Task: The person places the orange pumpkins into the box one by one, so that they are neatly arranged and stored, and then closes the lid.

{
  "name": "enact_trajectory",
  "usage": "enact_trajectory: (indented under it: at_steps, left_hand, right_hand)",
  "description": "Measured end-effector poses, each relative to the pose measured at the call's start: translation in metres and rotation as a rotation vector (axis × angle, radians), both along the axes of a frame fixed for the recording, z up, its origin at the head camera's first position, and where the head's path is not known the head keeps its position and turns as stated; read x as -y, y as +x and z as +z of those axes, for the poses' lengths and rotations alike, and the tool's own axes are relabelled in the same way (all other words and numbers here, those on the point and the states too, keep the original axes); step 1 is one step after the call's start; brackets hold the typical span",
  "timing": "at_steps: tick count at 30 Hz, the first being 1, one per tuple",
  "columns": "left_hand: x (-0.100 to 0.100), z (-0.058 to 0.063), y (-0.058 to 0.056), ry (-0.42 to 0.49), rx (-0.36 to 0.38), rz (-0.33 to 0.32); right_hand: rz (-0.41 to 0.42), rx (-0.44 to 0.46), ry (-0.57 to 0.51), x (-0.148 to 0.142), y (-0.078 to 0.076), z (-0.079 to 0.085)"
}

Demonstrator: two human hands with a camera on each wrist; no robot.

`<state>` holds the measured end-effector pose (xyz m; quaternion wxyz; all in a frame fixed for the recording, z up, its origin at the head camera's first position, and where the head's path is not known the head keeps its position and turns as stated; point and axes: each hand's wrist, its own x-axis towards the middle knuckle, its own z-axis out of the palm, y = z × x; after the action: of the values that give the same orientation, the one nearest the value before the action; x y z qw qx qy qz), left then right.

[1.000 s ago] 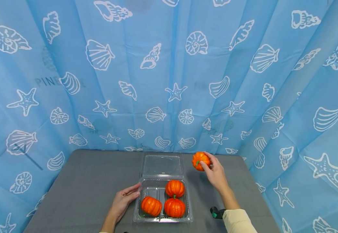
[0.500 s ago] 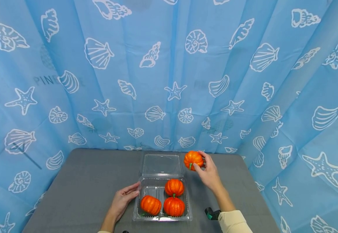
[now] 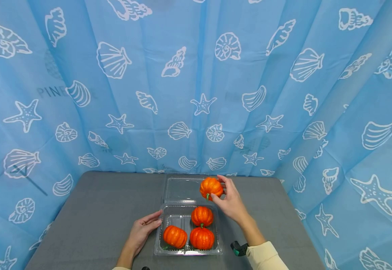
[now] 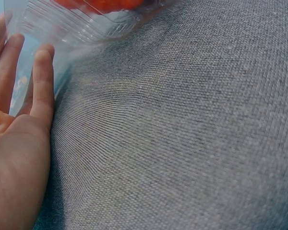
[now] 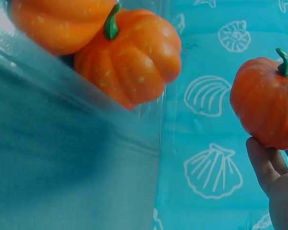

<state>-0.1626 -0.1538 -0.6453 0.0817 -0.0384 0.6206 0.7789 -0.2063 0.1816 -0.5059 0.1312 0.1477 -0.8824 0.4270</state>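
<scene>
A small orange toy pumpkin with a green stem is held in my right hand, above the right part of the clear lid. In the right wrist view, fingers and thumb curl round that pumpkin. Below it, a clear plastic clamshell container lies open, with three more pumpkins inside: one at front left, one at back right, one at front right. My left hand touches the container's left edge; the left wrist view shows its fingers fairly straight beside the plastic wall.
The container's lid is folded back flat towards the far table edge. A grey cloth covers the table. Blue curtains with white shells hang behind and at the sides. A black strap device sits at my right wrist.
My right hand has carried its pumpkin leftward, from beyond the container's right side to over the lid. The left hand and the pumpkins in the container have stayed put.
</scene>
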Motion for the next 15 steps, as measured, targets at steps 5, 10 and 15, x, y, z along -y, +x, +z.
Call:
enact_trajectory:
  at_steps: [5,10,15]
  left_hand:
    - [0.0,0.001,0.0,-0.01,-0.003,-0.002]
    - [0.0,0.001,0.001,-0.004,-0.001,-0.004]
    - [0.001,0.001,0.0,0.002,-0.002,-0.006]
  right_hand:
    - [0.041,0.005,-0.005,0.011,0.002,0.0]
    - [0.099,0.004,0.012,0.021,0.006,-0.003]
    - [0.134,0.013,0.022,0.03,0.011,-0.008]
